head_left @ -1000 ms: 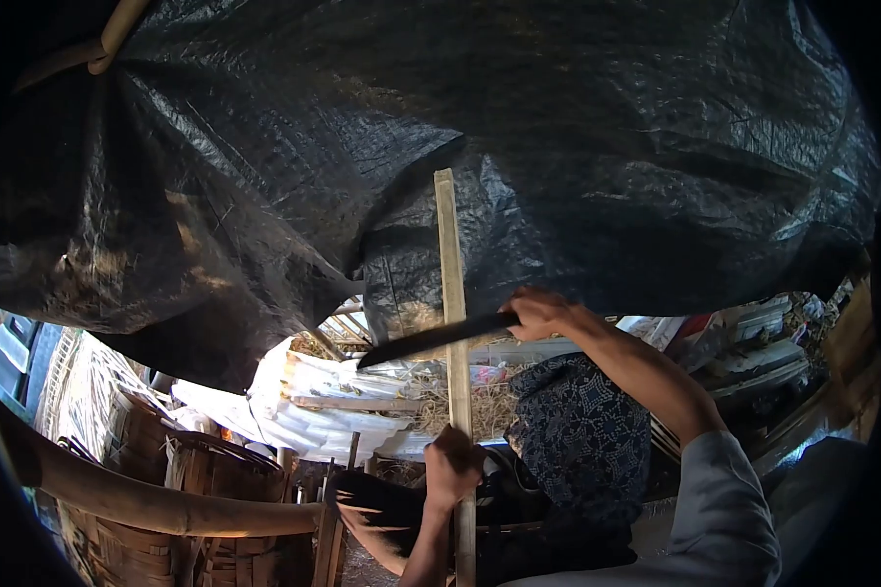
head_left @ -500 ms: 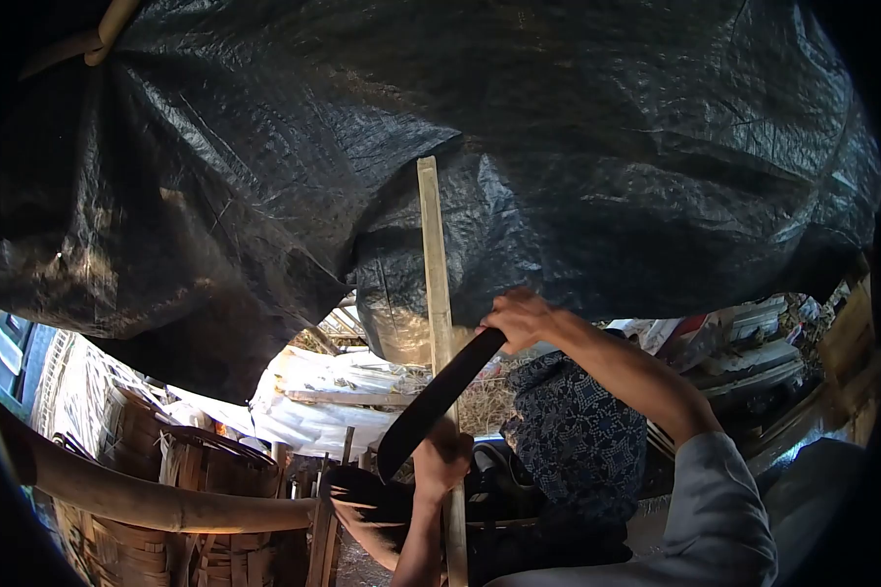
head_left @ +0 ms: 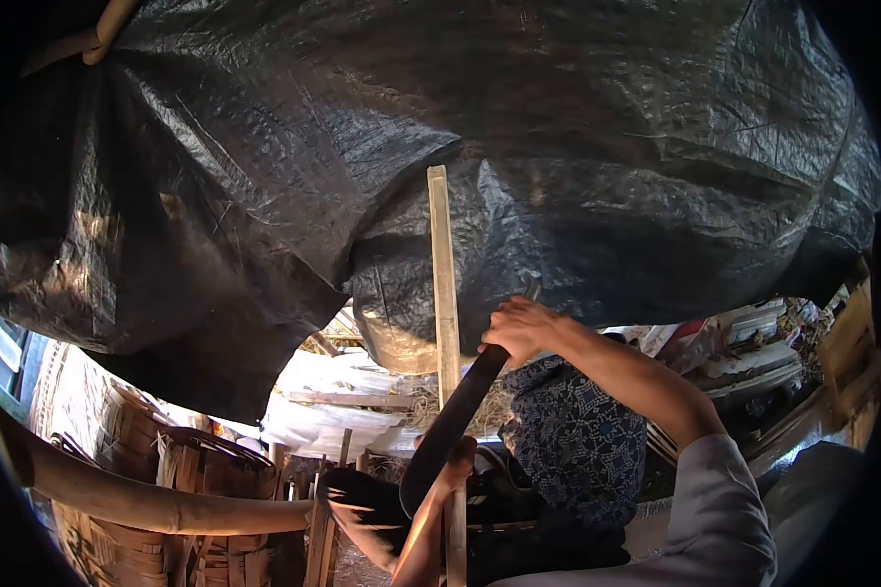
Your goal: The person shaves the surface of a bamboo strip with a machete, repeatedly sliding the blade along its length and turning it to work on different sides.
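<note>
My right hand is wrapped round the handle of a machete, whose end pokes out above the fist. The broad dark blade slants down to the left, passing in front of a long bamboo strip that stands nearly upright. Lower on that strip, my left hand is closed round it, partly hidden behind the blade. The blade's tip reaches down over my left wrist in this view. Dark blue patterned cloth covers my knee, just below my right hand.
A black plastic sheet hangs across the front. At the left are woven bamboo baskets behind a thick bamboo pole. Pale sheeting lies on the ground ahead, and stacked boards are at the right.
The machete has come down and to the right, its blade now steeper and covering more of my left hand. The strip's top has shifted slightly right and down.
</note>
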Motion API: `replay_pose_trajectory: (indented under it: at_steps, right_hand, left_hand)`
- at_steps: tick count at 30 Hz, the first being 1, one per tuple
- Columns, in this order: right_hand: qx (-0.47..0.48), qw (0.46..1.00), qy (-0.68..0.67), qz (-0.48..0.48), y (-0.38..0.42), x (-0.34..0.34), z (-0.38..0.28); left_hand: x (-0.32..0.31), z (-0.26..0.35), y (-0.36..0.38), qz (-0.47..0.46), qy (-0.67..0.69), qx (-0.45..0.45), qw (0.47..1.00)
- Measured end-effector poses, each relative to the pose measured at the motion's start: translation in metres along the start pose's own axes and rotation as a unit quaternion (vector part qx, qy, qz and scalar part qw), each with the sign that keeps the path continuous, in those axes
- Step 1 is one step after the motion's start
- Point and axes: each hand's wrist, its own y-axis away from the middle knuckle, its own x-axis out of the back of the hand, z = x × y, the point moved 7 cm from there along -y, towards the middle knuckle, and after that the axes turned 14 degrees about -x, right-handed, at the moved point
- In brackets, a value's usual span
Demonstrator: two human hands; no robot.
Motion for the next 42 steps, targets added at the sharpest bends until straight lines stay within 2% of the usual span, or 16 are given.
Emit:
replay_pose_trajectory:
  at_steps: [1, 4, 6, 8, 16, 19, 22, 23, 26, 29, 32, 34, 36, 37, 40, 42]
  right_hand:
    - [-0.045, 0.999, -0.016, -0.021, -0.003, -0.001, 0.007]
    - [-0.107, 0.993, -0.032, -0.041, -0.007, -0.014, 0.023]
    - [-0.128, 0.990, -0.023, 0.053, -0.005, -0.002, 0.031]
    - [-0.131, 0.990, -0.014, 0.052, -0.009, 0.000, 0.035]
    - [-0.139, 0.989, -0.013, 0.058, -0.009, 0.002, 0.011]
    - [-0.059, 0.997, 0.024, 0.041, -0.009, 0.002, -0.032]
    - [-0.122, 0.992, -0.021, -0.026, -0.022, -0.003, -0.014]
    - [-0.162, 0.986, -0.043, 0.001, -0.025, -0.013, 0.004]
    - [-0.252, 0.961, -0.117, 0.001, -0.033, -0.004, 0.024]
    - [-0.219, 0.935, -0.265, -0.089, -0.020, -0.013, 0.003]
    - [-0.005, 0.996, 0.016, -0.091, -0.019, -0.017, -0.028]
    - [0.028, 0.999, 0.024, -0.029, -0.016, -0.008, -0.027]
    - [-0.092, 0.993, -0.037, -0.060, -0.020, 0.005, 0.002]
    - [-0.156, 0.985, -0.062, -0.034, -0.024, -0.001, 0.023]
    - [-0.282, 0.942, -0.184, 0.009, -0.031, -0.012, 0.059]
    - [-0.381, 0.883, -0.271, -0.037, -0.019, 0.008, 0.054]
  left_hand:
    - [-0.006, -0.010, 0.002, 0.021, 0.015, -0.063, 0.998]
    - [0.055, 0.054, -0.011, 0.057, 0.076, -0.020, 0.995]
    - [0.053, 0.032, -0.015, 0.043, 0.008, -0.125, 0.991]
    - [0.062, 0.024, -0.011, 0.132, 0.099, -0.078, 0.983]
    - [0.071, 0.044, -0.007, 0.139, 0.219, -0.008, 0.966]
    - [0.045, 0.031, -0.008, 0.075, 0.204, 0.047, 0.975]
    - [0.060, 0.041, -0.015, 0.083, 0.074, -0.096, 0.989]
    - [0.065, 0.036, -0.013, 0.124, 0.162, -0.013, 0.979]
    - [0.065, 0.038, -0.014, 0.097, 0.142, -0.004, 0.985]
    - [0.056, 0.041, -0.021, 0.097, 0.178, 0.001, 0.979]
    - [0.035, 0.021, -0.020, 0.029, 0.169, 0.082, 0.982]
    - [0.053, 0.041, -0.025, 0.099, 0.102, -0.069, 0.987]
    - [0.051, 0.027, -0.014, 0.028, 0.106, 0.059, 0.992]
    - [0.067, 0.032, -0.021, 0.117, 0.166, 0.012, 0.979]
    - [0.066, 0.050, -0.023, 0.107, 0.102, -0.082, 0.986]
    - [0.040, 0.030, -0.021, 0.110, 0.153, -0.024, 0.982]
